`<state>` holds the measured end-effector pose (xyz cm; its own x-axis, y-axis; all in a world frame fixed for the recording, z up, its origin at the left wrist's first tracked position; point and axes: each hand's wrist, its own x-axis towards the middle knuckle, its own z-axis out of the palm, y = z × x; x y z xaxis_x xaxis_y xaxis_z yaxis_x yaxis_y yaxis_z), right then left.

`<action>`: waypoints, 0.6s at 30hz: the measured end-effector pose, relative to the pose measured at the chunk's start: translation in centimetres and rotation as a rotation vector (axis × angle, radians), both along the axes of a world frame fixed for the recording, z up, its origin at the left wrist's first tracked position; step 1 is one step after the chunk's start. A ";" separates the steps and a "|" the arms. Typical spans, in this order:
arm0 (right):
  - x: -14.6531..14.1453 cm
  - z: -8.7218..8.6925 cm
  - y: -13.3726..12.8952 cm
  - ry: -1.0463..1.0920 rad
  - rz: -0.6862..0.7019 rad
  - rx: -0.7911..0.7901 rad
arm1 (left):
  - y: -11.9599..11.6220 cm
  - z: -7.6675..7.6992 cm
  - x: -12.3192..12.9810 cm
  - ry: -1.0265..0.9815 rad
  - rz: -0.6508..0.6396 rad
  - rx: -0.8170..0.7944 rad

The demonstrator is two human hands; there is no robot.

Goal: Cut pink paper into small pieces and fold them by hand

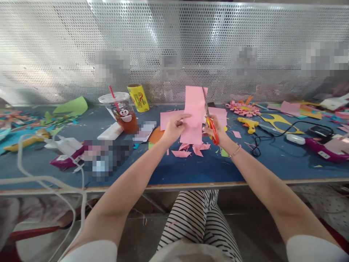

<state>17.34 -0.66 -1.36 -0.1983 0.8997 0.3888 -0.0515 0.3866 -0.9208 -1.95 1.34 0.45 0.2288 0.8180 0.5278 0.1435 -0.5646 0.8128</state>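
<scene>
My left hand (175, 127) grips the left edge of an upright strip of pink paper (194, 105), its fingers bent around the edge. In my right hand (216, 129) is a pair of scissors (213, 131) with red and yellow handles. The blades point up along the strip's right edge. Behind my hands more pink paper (219, 114) lies on the blue table (191, 174). Several pink scraps (182, 153) are scattered just in front of the strip.
To the left stand a plastic drink cup (124, 114) with a red straw and a yellow paper tube (138, 98). A yellow glue gun (248, 124) with a black cord and a pink fringed paper flower (242, 108) lie right. A perforated metal panel (196, 43) rises behind.
</scene>
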 end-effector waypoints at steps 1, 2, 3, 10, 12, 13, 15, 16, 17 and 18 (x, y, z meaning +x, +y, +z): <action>0.3 0.1 0.1 -0.007 0.020 -0.033 | 0.0 0.1 -0.2 -0.001 0.012 0.008; 0.7 0.2 0.2 -0.022 0.028 -0.057 | 0.1 0.2 -0.3 -0.005 0.021 0.014; 1.1 0.3 0.3 -0.044 0.044 -0.075 | 0.2 0.3 -0.5 -0.009 0.027 0.013; 5.9 1.3 0.7 -0.335 0.125 -0.037 | 0.7 0.8 -2.0 -0.039 -0.019 -0.086; 7.1 1.6 0.9 -0.487 0.103 -0.025 | 0.8 0.8 -2.4 -0.039 -0.047 -0.097; 7.6 1.8 0.9 -0.546 0.093 -0.028 | 0.9 0.8 -2.5 -0.026 -0.063 -0.096; 8.4 2.1 0.9 -0.634 0.068 -0.010 | 1.0 0.9 -2.8 0.019 -0.094 -0.077; 8.7 2.3 0.9 -0.658 0.069 -0.003 | 1.0 0.9 -2.8 0.044 -0.108 -0.064; 9.0 2.4 0.8 -0.674 0.081 0.003 | 0.9 1.0 -2.9 0.068 -0.118 -0.051; 9.1 2.6 0.7 -0.687 0.105 0.007 | 0.9 1.1 -2.9 0.088 -0.125 -0.037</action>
<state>26.47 0.09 1.20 -0.4870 0.8605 0.1496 0.5046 0.4170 -0.7560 -4.85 2.20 1.55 0.3740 0.7989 0.4710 0.1454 -0.5521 0.8210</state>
